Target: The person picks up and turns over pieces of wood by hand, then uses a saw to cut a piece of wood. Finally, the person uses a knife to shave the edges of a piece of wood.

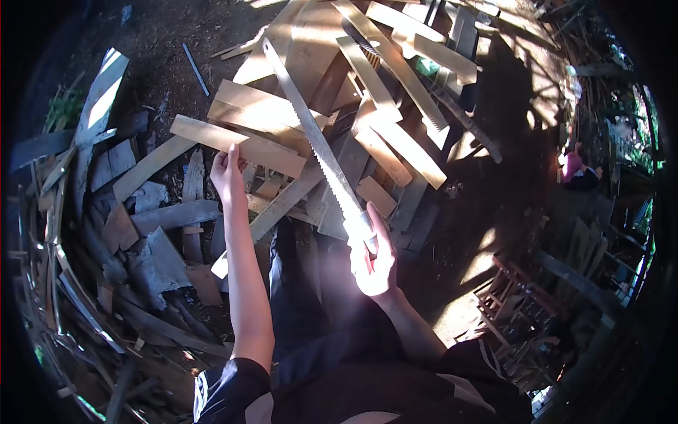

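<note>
In my right hand (373, 258) is the handle of a handsaw (308, 127); its long, toothed blade points up and to the left over the wood. Fingers are wrapped round the handle, which is bright with glare. My left hand (229, 173) pinches the lower edge of a short wooden board (236, 145), thumb on its upper face. This board lies tilted to the left of the blade, its right end close to the saw. Beneath both is a pile of loose planks (265, 106), partly hidden by the board and blade.
Long planks (392, 63) lie crosswise at the upper right of the pile. Broken boards and scraps (159, 261) cover the ground at left. A thin pale stick (195, 69) rests on dark soil. Far right, a person in pink headwear (571, 167) is near stacked wood.
</note>
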`<action>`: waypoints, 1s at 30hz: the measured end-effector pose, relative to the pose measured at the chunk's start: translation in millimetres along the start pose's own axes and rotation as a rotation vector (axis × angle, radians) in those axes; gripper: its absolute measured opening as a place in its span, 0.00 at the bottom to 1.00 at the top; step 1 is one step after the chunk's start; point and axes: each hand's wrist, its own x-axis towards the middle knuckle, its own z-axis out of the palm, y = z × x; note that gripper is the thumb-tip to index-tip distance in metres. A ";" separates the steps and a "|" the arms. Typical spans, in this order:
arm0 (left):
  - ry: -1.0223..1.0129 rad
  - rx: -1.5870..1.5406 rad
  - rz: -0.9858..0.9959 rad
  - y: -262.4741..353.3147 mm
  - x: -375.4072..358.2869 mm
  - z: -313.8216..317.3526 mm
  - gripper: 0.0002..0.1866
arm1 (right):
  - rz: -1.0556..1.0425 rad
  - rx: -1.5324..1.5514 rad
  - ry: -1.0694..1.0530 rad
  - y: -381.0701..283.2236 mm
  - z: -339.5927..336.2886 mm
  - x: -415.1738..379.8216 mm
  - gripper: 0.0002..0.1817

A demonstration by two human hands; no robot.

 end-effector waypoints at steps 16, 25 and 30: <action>0.000 0.849 0.460 10.8 110.8 202.5 0.39 | 0.233 -0.149 0.671 56.8 -109.5 -30.3 0.27; -0.319 0.722 -0.030 8.5 12.4 287.7 0.39 | 0.219 -0.243 0.767 65.9 -101.7 -41.4 0.27; -0.427 0.570 -0.129 -17.3 20.6 293.1 0.21 | 0.126 -0.143 0.741 59.5 -90.8 -36.4 0.27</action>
